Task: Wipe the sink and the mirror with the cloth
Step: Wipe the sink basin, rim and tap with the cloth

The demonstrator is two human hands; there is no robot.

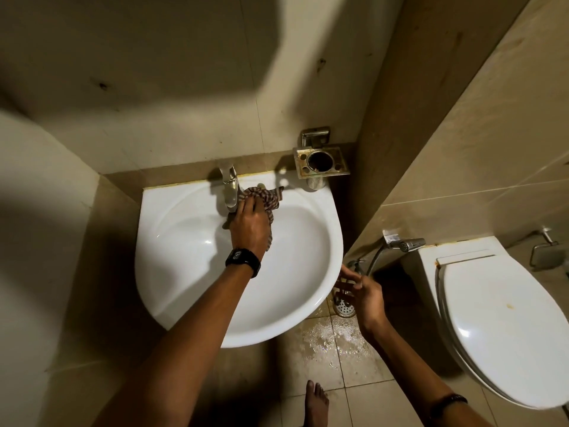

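Observation:
A white sink [172,291] hangs on the tiled wall below me. My left hand [250,227], with a black watch on the wrist, presses a checked brown cloth [267,198] against the back of the basin, right beside the metal tap [229,188]. My right hand [365,295] hangs just off the sink's right rim with fingers apart and nothing in it. No mirror is in view.
A rusty metal holder [321,163] is fixed to the wall behind the sink at the right. A white toilet [505,328] with its lid down stands at the right, a spray hose [403,243] beside it. The floor is wet around a drain [345,309]; a bare foot [315,402] shows below.

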